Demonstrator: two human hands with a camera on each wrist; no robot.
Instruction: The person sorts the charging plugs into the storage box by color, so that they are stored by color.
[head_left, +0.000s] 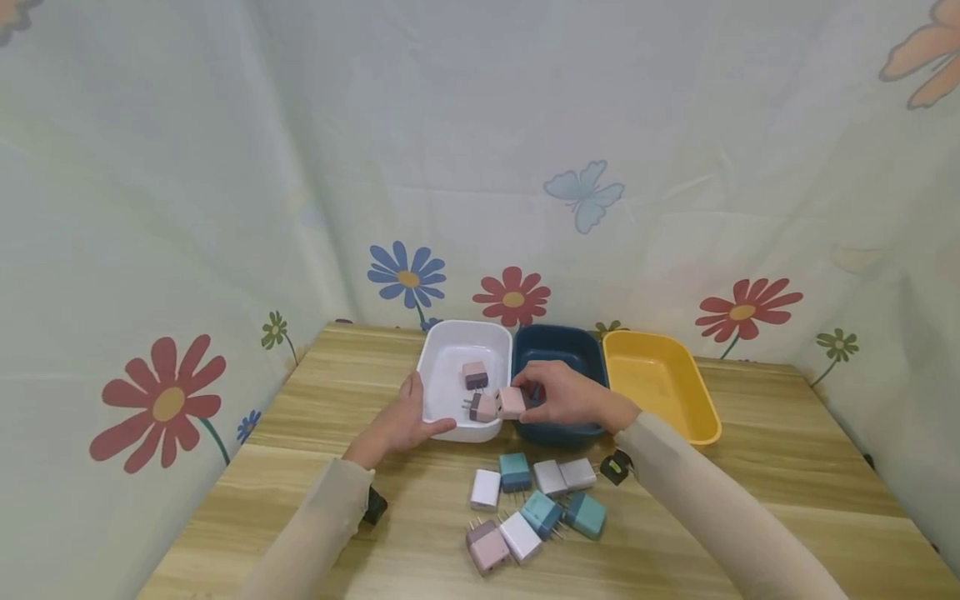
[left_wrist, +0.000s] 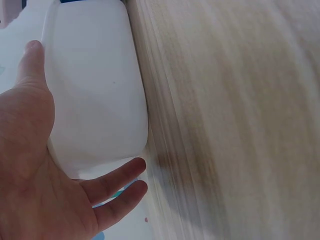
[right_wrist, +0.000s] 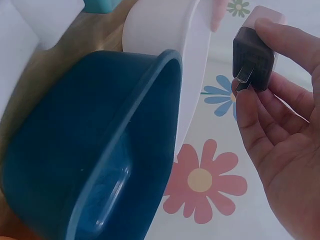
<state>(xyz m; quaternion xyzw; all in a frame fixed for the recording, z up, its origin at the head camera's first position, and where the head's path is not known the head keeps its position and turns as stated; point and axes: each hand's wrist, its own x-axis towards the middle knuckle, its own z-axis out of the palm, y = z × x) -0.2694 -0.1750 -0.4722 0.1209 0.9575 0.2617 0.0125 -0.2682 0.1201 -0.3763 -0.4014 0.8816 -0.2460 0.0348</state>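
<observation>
My right hand [head_left: 558, 393] pinches a pink plug-in charger [head_left: 513, 403] with a dark prong end, held above the rims between the white bin and the dark blue bin. In the right wrist view its metal prongs [right_wrist: 245, 75] show between thumb and fingers. My left hand [head_left: 401, 421] rests against the near left corner of the white bin [head_left: 442, 429], thumb along the front and fingers by the side wall. Inside that bin lie a pink charger [head_left: 475, 374] and, nearer the front, another pink charger [head_left: 483, 407].
Right of the white bin stand the dark blue bin [head_left: 558, 433] and a yellow bin [head_left: 697, 400]. On the wooden table [head_left: 405, 533] in front lie several chargers: teal [head_left: 515, 471], white [head_left: 486, 489], grey [head_left: 577, 474] and pink [head_left: 488, 546]. A flowered cloth [head_left: 480, 208] hangs behind.
</observation>
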